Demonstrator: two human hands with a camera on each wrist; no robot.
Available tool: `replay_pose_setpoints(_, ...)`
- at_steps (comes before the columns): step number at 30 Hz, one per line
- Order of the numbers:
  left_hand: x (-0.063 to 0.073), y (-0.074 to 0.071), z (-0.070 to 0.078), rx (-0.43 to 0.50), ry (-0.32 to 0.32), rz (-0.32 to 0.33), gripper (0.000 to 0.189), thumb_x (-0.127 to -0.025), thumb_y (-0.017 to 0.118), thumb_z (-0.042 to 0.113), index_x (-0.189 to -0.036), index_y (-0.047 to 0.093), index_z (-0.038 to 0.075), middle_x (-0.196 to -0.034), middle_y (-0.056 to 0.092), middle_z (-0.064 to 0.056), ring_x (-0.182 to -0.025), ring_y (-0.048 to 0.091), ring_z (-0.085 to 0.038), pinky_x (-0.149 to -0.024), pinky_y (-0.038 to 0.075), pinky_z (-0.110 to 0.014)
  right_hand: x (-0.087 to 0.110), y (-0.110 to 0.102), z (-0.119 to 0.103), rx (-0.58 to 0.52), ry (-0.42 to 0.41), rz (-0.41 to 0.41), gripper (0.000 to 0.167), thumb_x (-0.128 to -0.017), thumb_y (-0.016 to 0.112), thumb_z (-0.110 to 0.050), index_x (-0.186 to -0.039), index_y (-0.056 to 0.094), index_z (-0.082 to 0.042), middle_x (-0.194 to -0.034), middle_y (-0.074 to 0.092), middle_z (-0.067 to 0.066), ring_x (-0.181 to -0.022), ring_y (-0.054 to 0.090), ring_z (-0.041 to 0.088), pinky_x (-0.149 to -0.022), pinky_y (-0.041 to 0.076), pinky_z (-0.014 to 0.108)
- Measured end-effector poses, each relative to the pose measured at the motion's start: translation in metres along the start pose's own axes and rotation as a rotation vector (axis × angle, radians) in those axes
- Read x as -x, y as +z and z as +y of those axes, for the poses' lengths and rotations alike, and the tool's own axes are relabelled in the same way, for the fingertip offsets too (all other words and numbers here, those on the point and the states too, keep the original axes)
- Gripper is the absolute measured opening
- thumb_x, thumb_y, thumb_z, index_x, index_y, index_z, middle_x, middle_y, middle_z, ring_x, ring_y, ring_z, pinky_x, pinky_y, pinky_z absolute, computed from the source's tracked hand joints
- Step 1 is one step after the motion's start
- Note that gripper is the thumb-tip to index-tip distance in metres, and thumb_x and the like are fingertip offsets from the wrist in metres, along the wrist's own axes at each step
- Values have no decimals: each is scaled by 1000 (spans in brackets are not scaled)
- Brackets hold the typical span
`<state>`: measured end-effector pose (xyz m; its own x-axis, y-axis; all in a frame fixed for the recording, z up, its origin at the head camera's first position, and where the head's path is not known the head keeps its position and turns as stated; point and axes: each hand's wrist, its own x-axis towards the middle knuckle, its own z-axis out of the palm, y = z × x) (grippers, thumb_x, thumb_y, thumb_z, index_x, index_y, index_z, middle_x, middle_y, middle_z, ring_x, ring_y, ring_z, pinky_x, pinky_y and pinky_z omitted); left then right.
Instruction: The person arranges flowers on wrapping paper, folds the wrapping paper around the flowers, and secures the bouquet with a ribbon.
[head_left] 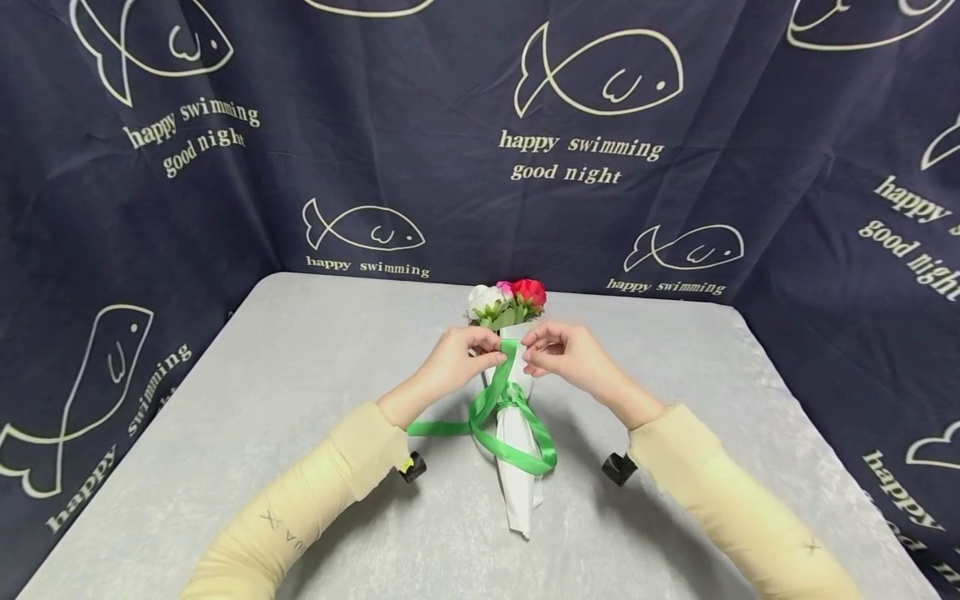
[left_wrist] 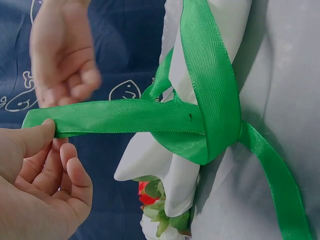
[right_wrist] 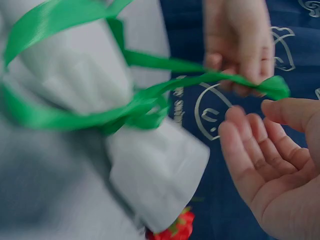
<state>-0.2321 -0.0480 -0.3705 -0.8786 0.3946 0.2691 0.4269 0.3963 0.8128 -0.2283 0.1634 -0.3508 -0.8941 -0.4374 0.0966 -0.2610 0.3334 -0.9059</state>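
Observation:
A bouquet wrapped in white paper (head_left: 517, 492) lies on the table, its white flower (head_left: 486, 300) and red flower (head_left: 529, 292) at the far end. Green ribbon (head_left: 513, 457) is tied around its middle, with a large loop toward the near end. My left hand (head_left: 467, 360) pinches a raised, folded length of the ribbon (left_wrist: 125, 117) between thumb and fingers above the wrapping. Beside the ribbon's folded end, my right hand (head_left: 566, 357) has its fingers loosely bent and apart, with nothing between them; in the right wrist view its thumb (right_wrist: 290, 112) is close to that end.
The grey tabletop (head_left: 300, 358) surrounds the bouquet. One ribbon tail (head_left: 438, 428) trails left across it. A dark blue curtain (head_left: 465, 150) with fish drawings hangs behind and at both sides. Black wrist devices (head_left: 618, 468) sit below both sleeves.

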Motion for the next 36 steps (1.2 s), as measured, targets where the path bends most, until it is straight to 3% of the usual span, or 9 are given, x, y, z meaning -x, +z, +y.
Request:
replay_pose_setpoints(8, 1, -2, 0, -15, -25, 4, 10, -84, 70, 13, -92, 69, 6, -85, 69, -3, -77, 61, -12, -72, 51, -25, 17, 5, 33, 384, -77, 7, 4, -81, 70, -8, -84, 69, -6, -76, 68, 2, -68, 63, 10, -64, 53, 22)
replay_pose_setpoints(13, 0, -2, 0, -24, -42, -5, 11, -85, 70, 14, -93, 69, 7, -87, 70, -3, -79, 62, -12, -73, 51, -24, 27, 14, 45, 535, -46, -77, 10, -80, 73, -21, -79, 67, -13, -69, 63, -7, -61, 53, 5, -57, 46, 20)
replay_pose_setpoints(17, -2, -2, 0, -22, -39, -13, 12, -86, 70, 15, -95, 69, 7, -88, 70, -3, -80, 61, -13, -73, 51, -24, 31, 16, 52, 526, -42, -122, 13, -82, 72, -20, -77, 65, -11, -68, 61, -6, -60, 50, 4, -57, 46, 20)
replay_pose_setpoints(21, -2, -3, 1, -17, -28, -10, 12, -85, 70, 14, -94, 69, 6, -87, 70, -4, -80, 62, -13, -73, 51, -24, 33, 5, 54, 483, -18, -82, 10, -83, 68, -12, -76, 64, -8, -70, 62, -2, -63, 53, 7, -59, 48, 21)
replay_pose_setpoints(27, -1, -5, 1, -17, -37, -20, 12, -85, 70, 14, -94, 69, 6, -87, 70, -4, -80, 62, -13, -73, 51, -24, 41, -26, 54, 483, 114, 0, 11, -86, 65, -11, -77, 62, -6, -68, 62, 5, -58, 54, 12, -52, 47, 23)
replay_pose_setpoints(36, 1, -6, -1, -20, -31, -27, 10, -86, 69, 14, -93, 69, 6, -86, 70, -3, -79, 62, -11, -73, 51, -23, 57, -74, 72, 547, 192, 80, 12, -87, 64, -12, -79, 61, -3, -66, 63, 7, -55, 55, 12, -49, 48, 23)
